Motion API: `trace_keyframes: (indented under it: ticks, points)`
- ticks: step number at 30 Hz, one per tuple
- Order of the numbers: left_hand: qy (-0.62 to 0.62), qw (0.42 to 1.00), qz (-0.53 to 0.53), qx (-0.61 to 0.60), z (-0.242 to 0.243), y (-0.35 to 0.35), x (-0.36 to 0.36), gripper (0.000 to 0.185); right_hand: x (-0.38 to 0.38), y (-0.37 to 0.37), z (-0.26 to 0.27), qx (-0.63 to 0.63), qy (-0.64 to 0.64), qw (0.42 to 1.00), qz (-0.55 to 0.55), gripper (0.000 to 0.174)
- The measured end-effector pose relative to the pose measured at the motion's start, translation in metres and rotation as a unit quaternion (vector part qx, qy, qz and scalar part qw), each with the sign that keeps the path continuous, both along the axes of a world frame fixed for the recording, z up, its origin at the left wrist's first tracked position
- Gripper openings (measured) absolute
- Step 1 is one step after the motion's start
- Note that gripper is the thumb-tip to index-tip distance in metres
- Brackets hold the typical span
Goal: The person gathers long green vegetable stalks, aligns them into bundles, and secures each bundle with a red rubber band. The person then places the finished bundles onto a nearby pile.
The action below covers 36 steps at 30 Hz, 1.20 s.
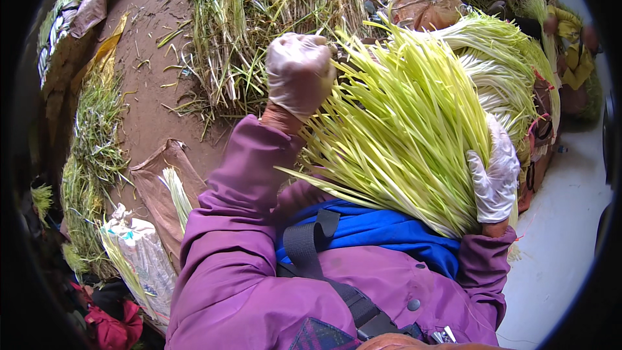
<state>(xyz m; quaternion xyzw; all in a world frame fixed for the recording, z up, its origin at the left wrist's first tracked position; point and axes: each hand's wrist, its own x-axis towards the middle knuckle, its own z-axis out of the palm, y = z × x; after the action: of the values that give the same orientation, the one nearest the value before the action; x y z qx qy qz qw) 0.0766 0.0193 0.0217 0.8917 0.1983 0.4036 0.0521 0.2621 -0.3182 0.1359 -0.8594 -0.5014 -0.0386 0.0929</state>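
Note:
A large bundle of yellow-green garlic chives (403,126) lies across my lap over a blue cloth (354,221), its leaf tips fanning toward the upper left. My right hand (495,175), in a thin whitish glove, grips the bundle's right side with the thumb over the leaves. My left hand (301,73), gloved alike and slightly blurred, is curled into a fist above the leaf tips at the left. Whether a leaf is pinched in it cannot be seen.
A heap of trimmed stalks (233,43) lies ahead on the brown floor. More pale chives (500,68) are piled right of the bundle, near a tied sack (425,7). A white sack (141,248) stands lower left. A person in yellow (573,48) is at far right.

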Motion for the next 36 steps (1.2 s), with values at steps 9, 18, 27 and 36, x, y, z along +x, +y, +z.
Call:
trace_keyframes:
  ticks: [9,18,27,36]
  points:
    - [-0.173,0.783,-0.072,-0.593,-0.023,0.033,-0.040,0.022,-0.055,0.067,0.010,-0.099,-0.106,0.977,0.155,0.067]
    - [-0.144,0.772,-0.164,-0.597,-0.012,0.057,-0.015,0.048,-0.068,0.065,-0.007,-0.046,-0.058,0.978,0.196,0.058]
    - [0.053,0.650,-0.232,-0.722,-0.016,0.058,0.003,0.043,-0.068,0.061,-0.014,-0.028,-0.054,0.979,0.196,0.058]
    - [-0.010,0.498,-0.341,-0.797,-0.024,0.063,0.006,0.041,-0.068,0.061,-0.016,-0.025,-0.039,0.980,0.191,0.058]
